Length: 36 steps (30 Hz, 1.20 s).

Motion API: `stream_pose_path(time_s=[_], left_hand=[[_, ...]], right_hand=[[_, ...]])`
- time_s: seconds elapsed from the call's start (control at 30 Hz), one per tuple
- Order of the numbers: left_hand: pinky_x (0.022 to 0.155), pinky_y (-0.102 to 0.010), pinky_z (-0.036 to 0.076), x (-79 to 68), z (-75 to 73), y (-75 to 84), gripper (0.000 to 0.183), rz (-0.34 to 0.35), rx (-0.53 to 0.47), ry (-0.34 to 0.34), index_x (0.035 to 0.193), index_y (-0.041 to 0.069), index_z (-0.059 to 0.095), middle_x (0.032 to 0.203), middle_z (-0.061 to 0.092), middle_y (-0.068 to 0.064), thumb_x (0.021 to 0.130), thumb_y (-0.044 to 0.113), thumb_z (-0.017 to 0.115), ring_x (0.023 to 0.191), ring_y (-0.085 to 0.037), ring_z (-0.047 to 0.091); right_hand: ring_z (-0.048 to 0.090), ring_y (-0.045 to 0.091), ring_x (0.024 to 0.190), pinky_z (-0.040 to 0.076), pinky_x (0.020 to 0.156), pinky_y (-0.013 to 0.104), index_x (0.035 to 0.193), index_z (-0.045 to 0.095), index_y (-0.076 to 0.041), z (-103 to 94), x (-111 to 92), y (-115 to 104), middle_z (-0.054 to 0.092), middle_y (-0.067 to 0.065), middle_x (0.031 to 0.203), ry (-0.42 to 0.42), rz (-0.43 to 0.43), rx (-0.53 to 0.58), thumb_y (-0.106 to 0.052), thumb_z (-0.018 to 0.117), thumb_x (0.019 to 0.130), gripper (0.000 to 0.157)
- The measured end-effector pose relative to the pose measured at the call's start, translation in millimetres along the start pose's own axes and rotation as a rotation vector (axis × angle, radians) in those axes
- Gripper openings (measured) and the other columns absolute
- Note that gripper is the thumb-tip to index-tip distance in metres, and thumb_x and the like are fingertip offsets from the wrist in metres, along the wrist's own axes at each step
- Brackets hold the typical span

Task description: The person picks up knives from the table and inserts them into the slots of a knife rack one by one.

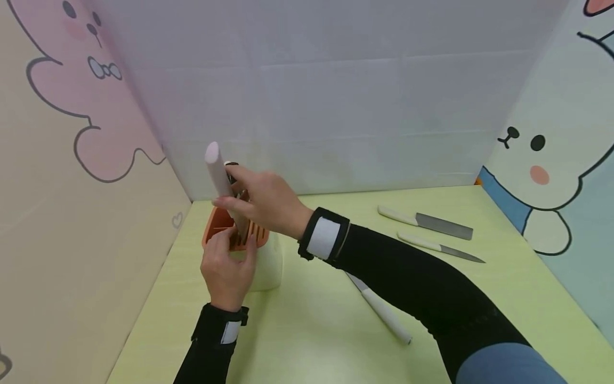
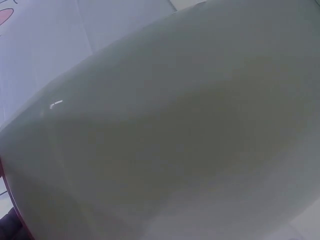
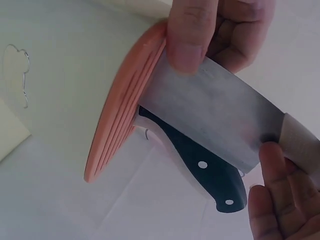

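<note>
Faced a pale, creased backdrop (image 1: 316, 106) beyond both hands, with cartoon-animal side panels (image 1: 561, 160) flanking a pale yellow-green table (image 1: 307, 346). Gripped in the right hand (image 1: 266, 200) a white-handled knife (image 1: 218, 173) with a broad, rectangular steel blade (image 3: 205, 110), its far end at the orange slotted lid (image 3: 114, 110) of a rounded white block (image 1: 268, 269). Pinched that blade near the slots with the left hand (image 1: 227, 269). Might well have nicked the left fingers through a sudden slip or drop of the steel. Could have jammed from a skewed angle, or scraped the black riveted handle (image 3: 205, 162) just beside the blade. Risked brushing, with the black right sleeve (image 1: 412, 272), a partly hidden white-handled knife (image 1: 384, 312) below the right hand. Left a pale-handled cleaver (image 1: 417, 220) and a slim pointed knife (image 1: 440, 247) right of that hand. Found no brand, label or readable writing.
</note>
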<state>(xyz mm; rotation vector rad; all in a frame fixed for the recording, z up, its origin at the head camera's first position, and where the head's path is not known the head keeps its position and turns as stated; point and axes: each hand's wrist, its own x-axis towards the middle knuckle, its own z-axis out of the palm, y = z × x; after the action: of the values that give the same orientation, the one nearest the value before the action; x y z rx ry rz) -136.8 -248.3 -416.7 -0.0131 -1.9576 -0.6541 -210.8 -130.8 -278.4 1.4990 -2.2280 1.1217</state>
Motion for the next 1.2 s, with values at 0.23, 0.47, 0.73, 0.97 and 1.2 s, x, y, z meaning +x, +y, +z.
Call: stream_pose_path(time_s=[0.23,0.47,0.73,0.97,1.2], left_hand=[[0.072,-0.049,0.052,-0.4,1.8,-1.4,0.033,-0.01,-0.003,0.006,0.102,-0.001,0.062,0.089,0.065,-0.015,0.081,0.023,0.071,0.08,-0.028,0.058],[0.068,-0.048,0.051,-0.5,2.3,-1.3,0.032,-0.002,0.013,0.006,0.099,-0.003,0.061,0.084,0.062,-0.015,0.081,0.022,0.07,0.076,-0.028,0.056],[0.064,-0.046,0.05,-0.6,2.5,-0.6,0.03,0.006,0.019,0.017,0.097,-0.002,0.061,0.082,0.062,-0.014,0.081,0.022,0.071,0.074,-0.027,0.056],[0.065,-0.046,0.05,0.8,2.5,0.4,0.03,0.021,0.027,0.021,0.096,-0.003,0.061,0.082,0.062,-0.015,0.081,0.022,0.071,0.074,-0.028,0.056],[0.066,-0.046,0.05,0.9,2.0,0.1,0.03,0.02,0.022,0.024,0.097,-0.002,0.062,0.083,0.063,-0.014,0.082,0.022,0.07,0.075,-0.027,0.057]], right_hand=[[0.061,0.002,0.077,0.048,0.062,0.019,0.116,0.052,-0.008,5.6,-5,6,0.07,0.004,0.095,-0.017,0.051,-0.02,-0.034,0.065,0.089,0.04],[0.06,-0.002,0.078,0.049,0.064,0.018,0.115,0.048,-0.009,14.9,-14,14,0.07,0.004,0.095,-0.034,0.103,0.059,-0.033,0.064,0.089,0.039],[0.06,-0.004,0.077,0.049,0.064,0.016,0.112,0.049,-0.009,25.6,-23,21,0.071,0.005,0.094,-0.036,0.134,0.1,-0.031,0.065,0.088,0.036],[0.057,-0.005,0.072,0.048,0.061,0.017,0.108,0.049,-0.01,30.8,-27,27,0.07,0.001,0.09,-0.049,0.154,0.083,-0.031,0.065,0.088,0.033],[0.056,-0.005,0.072,0.047,0.061,0.017,0.109,0.05,-0.011,35.5,-29,30,0.069,-0.001,0.09,-0.051,0.155,0.066,-0.033,0.065,0.088,0.034]])
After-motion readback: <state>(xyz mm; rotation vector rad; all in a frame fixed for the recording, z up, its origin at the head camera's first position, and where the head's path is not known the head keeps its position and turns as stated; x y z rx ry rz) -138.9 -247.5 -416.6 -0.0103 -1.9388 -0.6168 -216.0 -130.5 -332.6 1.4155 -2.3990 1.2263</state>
